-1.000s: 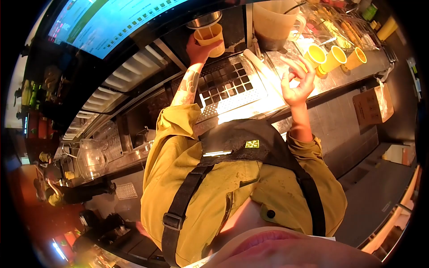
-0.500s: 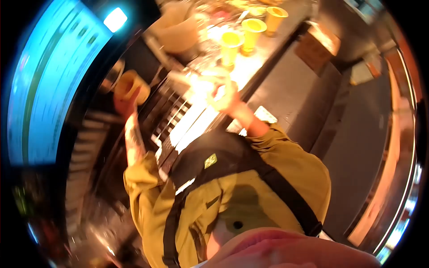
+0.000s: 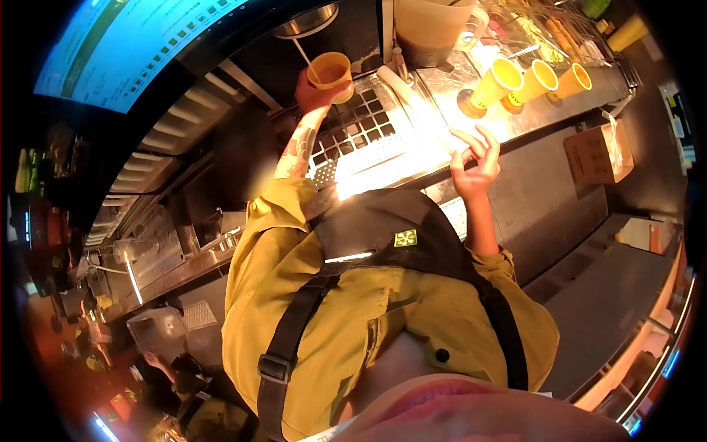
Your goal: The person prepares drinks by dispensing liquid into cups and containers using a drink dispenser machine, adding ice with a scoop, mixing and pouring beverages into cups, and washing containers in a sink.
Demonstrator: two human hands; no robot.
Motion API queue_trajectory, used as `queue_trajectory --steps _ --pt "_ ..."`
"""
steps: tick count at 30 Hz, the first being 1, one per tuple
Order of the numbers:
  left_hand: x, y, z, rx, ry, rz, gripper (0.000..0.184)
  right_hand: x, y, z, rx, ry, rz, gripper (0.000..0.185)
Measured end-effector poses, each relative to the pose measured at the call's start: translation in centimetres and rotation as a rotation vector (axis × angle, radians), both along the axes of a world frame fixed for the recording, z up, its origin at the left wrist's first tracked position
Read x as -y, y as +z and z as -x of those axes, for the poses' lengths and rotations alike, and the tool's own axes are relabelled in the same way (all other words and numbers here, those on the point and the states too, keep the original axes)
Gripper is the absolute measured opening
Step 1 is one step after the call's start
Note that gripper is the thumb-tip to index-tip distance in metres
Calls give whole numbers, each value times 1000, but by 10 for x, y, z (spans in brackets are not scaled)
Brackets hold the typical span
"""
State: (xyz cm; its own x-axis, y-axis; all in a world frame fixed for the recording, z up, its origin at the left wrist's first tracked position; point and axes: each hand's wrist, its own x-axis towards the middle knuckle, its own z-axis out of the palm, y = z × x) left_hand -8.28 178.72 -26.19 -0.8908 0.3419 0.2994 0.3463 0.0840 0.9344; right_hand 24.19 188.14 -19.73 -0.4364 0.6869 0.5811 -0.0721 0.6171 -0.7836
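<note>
My left hand (image 3: 313, 94) is wrapped round a yellow paper cup (image 3: 333, 68) with an orange-brown tint inside. A thin pale line runs from a metal vessel (image 3: 305, 22) above down into this cup; I cannot tell whether it is a stick or a stream. My right hand (image 3: 477, 166) is raised over the counter's front edge, some fingers spread. A long pale rod (image 3: 414, 102) reaches from beside the jug to its thumb and forefinger, which seem to pinch its end; glare hides the contact. Below the left cup lies a black square-holed grate (image 3: 361, 125).
A clear jug (image 3: 431, 33) of brown liquid stands at the back. Three yellow cups, the nearest (image 3: 499, 82), stand in a row on the metal counter (image 3: 434, 118). A cardboard box (image 3: 595, 155) sits at right, a lit screen (image 3: 125, 51) upper left. Other people (image 3: 210, 416) show lower left.
The whole view has turned and shifted, and is sharper now. My left hand with the cup now appears beneath the metal vessel. The right hand has moved rightward in view, its fingers more clearly visible.
</note>
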Motion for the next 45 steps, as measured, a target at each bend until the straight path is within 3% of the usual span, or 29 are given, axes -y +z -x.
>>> queue_trajectory --steps 4,7,13,16,21,26,32,45 --pt "1 -43 1 130 -56 -92 76 11 -7 -10 -2 27 14 54" --pt "6 -31 -20 136 -84 -43 76 15 -23 -18 2 59 46 53" --pt "7 -68 -15 144 -34 -69 76 29 -30 -20 98 100 108 53" --pt "5 -71 -9 168 -120 -202 76 34 -31 -14 112 132 87 55" --pt "6 -25 -11 97 -124 -198 77 36 -27 -3 115 178 80 52" --pt "4 10 0 -32 -106 -166 68 28 -36 3 66 144 -177 48" --pt "2 69 -6 -85 -105 -115 70 32 -32 -5 63 125 -22 48" --pt "-9 89 3 -95 -235 -273 59 29 -28 -12 37 103 46 55"
